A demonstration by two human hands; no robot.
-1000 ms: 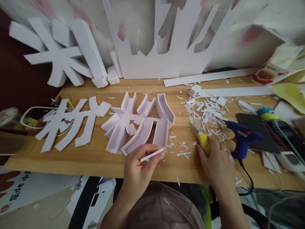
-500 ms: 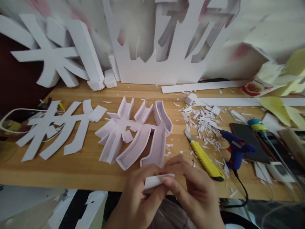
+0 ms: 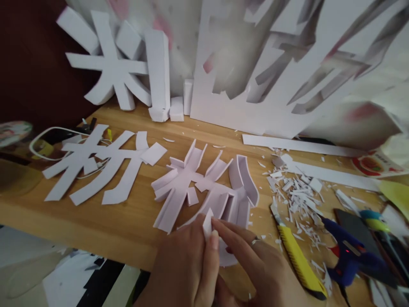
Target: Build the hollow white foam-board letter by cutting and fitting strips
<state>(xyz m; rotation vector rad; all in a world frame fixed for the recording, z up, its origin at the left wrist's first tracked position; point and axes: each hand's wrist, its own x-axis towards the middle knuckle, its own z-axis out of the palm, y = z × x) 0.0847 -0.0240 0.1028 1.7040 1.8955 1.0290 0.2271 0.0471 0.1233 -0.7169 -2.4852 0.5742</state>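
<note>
A small white foam board piece (image 3: 207,224) stands upright between the fingers of my left hand (image 3: 183,260), which is closed on it. Against its right side press the fingertips of my right hand (image 3: 255,264), a ring on one finger; its thumb is partly hidden. Both hands are over the near edge of a hollow foam board character (image 3: 188,175), whose thin walls rise along its strokes. My hands cover the lower part of that character.
A flat cut-out character (image 3: 92,170) lies left. Right are a yellow utility knife (image 3: 295,253), white scraps (image 3: 297,187) and a blue glue gun (image 3: 347,251). White strips (image 3: 297,145) lie behind. A cut-out board (image 3: 223,111) and a standing character (image 3: 118,64) lean at the wall.
The view has swung right-to-left tilted, so the table appears slanted. My hands have moved forward over the hollow character, and the foam board piece has turned from lying flat to upright.
</note>
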